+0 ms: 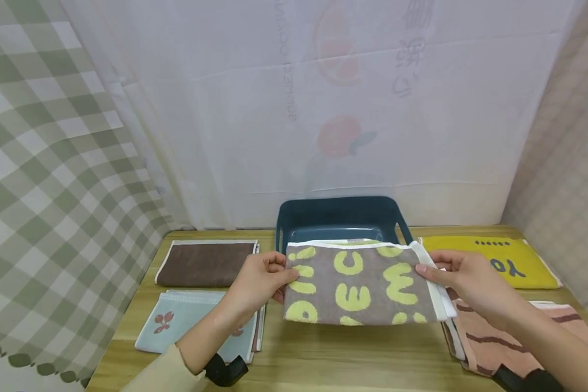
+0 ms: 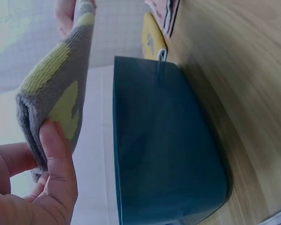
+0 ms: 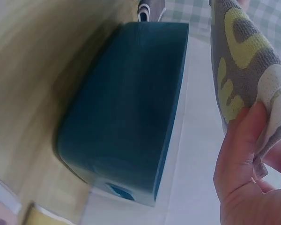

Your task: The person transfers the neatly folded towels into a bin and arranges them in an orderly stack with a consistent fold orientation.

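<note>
A folded grey towel [image 1: 372, 277] with yellow-green letters and a white edge hangs in the air between both hands. My left hand [image 1: 267, 277] pinches its left end between thumb and fingers. At the white-edged right end, my right hand [image 1: 463, 277] grips it the same way. The wrist views show the towel's folded layers held between thumb and fingers. Just behind the towel stands a dark teal basket [image 1: 340, 209], partly hidden by it in the head view. Its outer wall [image 2: 164, 140] shows in the left wrist view, below the raised towel.
On the wooden table [image 1: 353, 359], a brown folded towel [image 1: 206, 264] and a light blue towel with cherries [image 1: 191, 316] lie left. A yellow towel [image 1: 524, 261] and a pink striped towel [image 1: 490, 337] lie right. A white curtain [image 1: 235, 136] hangs behind the basket.
</note>
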{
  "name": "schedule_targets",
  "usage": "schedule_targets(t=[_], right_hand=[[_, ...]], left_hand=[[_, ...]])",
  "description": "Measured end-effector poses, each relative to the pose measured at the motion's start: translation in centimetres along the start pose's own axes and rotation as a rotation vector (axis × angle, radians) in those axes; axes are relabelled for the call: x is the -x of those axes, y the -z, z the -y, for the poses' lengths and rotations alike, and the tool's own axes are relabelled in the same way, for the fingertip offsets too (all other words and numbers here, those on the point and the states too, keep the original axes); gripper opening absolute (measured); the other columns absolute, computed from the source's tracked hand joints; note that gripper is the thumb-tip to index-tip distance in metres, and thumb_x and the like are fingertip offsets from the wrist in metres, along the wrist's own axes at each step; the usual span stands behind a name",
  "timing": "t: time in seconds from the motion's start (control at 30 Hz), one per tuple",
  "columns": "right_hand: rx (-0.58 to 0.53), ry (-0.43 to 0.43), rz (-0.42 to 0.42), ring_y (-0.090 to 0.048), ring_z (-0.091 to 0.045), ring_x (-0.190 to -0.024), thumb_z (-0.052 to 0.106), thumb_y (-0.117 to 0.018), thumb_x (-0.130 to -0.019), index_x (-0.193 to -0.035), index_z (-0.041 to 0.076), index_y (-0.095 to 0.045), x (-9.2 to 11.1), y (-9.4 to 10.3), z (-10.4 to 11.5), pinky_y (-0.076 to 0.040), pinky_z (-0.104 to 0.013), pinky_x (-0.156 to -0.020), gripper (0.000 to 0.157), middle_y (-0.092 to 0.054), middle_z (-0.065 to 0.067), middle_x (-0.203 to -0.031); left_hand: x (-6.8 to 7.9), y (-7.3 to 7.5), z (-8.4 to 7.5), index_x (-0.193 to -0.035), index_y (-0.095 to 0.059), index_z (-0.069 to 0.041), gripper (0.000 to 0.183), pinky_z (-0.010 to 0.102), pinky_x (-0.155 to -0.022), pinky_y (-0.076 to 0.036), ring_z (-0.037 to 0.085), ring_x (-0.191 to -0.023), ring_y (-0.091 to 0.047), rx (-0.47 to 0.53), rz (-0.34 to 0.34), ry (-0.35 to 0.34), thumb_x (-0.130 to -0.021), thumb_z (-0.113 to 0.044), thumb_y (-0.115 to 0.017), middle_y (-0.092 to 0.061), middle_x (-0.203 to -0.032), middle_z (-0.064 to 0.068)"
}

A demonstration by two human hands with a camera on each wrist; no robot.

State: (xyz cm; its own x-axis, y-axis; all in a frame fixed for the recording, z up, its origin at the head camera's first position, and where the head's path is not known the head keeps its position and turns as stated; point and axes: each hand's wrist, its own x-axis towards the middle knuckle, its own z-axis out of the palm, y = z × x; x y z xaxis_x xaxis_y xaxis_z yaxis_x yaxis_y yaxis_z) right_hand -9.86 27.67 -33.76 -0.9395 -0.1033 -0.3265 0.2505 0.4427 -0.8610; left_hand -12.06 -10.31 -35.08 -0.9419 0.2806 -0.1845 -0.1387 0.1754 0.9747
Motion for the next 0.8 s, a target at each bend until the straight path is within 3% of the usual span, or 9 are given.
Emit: schedule_targets(t=[0.23,0.8], right_hand=[[0.064,0.04,-0.039,-0.072,-0.021,-0.088,0.036,-0.068,-0.104,-0.145,-0.007,-0.052,-1.5,0.5,1.1,-0.061,-0.038,-0.07,0.062,-0.074,-0.007,-0.109],[0.069,0.125,-0.081,-0.066,-0.015,-0.088,0.04,-0.059,-0.108,-0.145,-0.008,-0.051,-6.5,1.0,2.7,-0.059,-0.029,-0.075,0.061,-0.068,-0.007,-0.111]], left_hand=[[-2.3,0.0,-0.6,-0.109,-0.067,0.002,0.015,0.03,-0.062,-0.057,0.016,-0.061,-0.06,-0.006,-0.064,0.01,-0.099,-0.009,-0.072,-0.076,-0.085,0.007],[-7.0,0.4,-1.5,-0.111,-0.068,-0.001,0.015,0.028,-0.06,-0.054,0.016,-0.062,-0.058,0.011,-0.171,0.0,-0.1,-0.012,-0.071,-0.072,-0.084,0.007]])
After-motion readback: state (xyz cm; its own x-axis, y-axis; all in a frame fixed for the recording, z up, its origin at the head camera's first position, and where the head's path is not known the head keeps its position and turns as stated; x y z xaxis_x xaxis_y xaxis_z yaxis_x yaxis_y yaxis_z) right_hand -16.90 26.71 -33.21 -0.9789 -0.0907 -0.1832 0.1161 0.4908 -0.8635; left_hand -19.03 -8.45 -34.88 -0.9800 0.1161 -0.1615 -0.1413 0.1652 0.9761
